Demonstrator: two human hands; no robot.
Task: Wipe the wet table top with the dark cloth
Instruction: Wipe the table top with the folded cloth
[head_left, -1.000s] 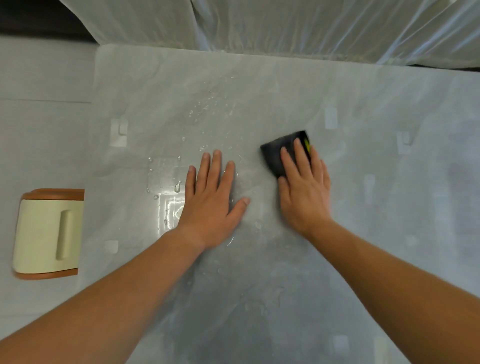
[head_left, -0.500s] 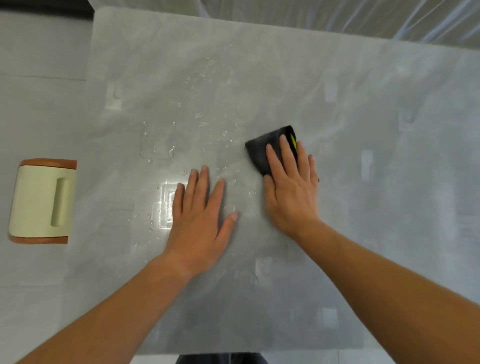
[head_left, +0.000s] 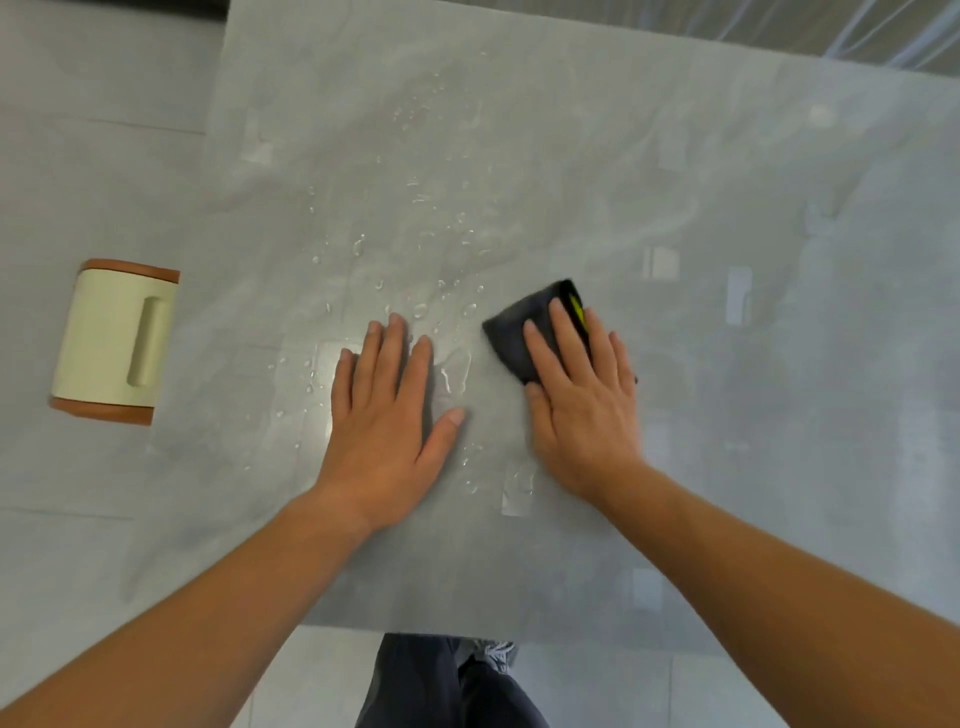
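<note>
Right hand (head_left: 584, 410) lies flat, fingers spread, pressing the dark cloth (head_left: 524, 332) onto the grey desk (head_left: 727, 467) near its middle; no closed grip, palm down. Left hand (head_left: 387, 415) flat and spread on bare desk just beside it, droplets (head_left: 421, 306) scattered ahead of and between both. Wide bare surface to the right and toward the far edge; near edge close behind the wrists; cream stool (head_left: 111, 340) off the left edge.

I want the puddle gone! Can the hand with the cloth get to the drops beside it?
Probably yes. The right hand presses the dark cloth flat, and nothing lies between it and the water drops just to its left.
</note>
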